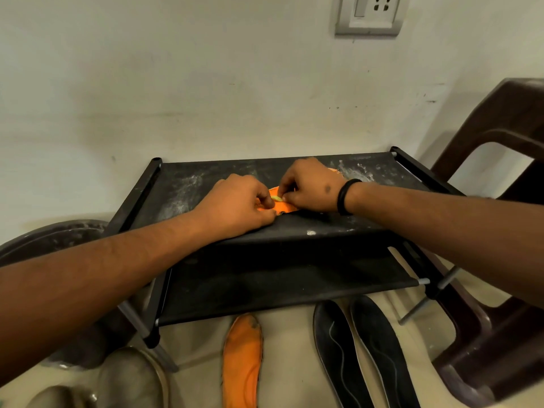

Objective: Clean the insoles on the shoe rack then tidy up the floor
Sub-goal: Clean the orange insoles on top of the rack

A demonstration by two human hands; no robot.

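An orange insole (284, 206) lies on the dusty top shelf of the black shoe rack (182, 184), mostly hidden under both hands. My left hand (235, 206) has its fingers curled onto the insole's near end. My right hand (312, 187) pinches a small pale yellow-green piece (276, 198) just above the insole. A second orange insole (243, 360) lies on the floor in front of the rack. Beside it on the right lie two black insoles (335, 348) (379, 346).
White powder streaks the rack's top shelf; its lower shelf (279, 281) is bare fabric. A dark brown plastic chair (500, 201) stands on the right. A dark round object (44, 240) sits at the left. A tan shoe (132, 378) lies at bottom left. A wall socket (369, 13) is above.
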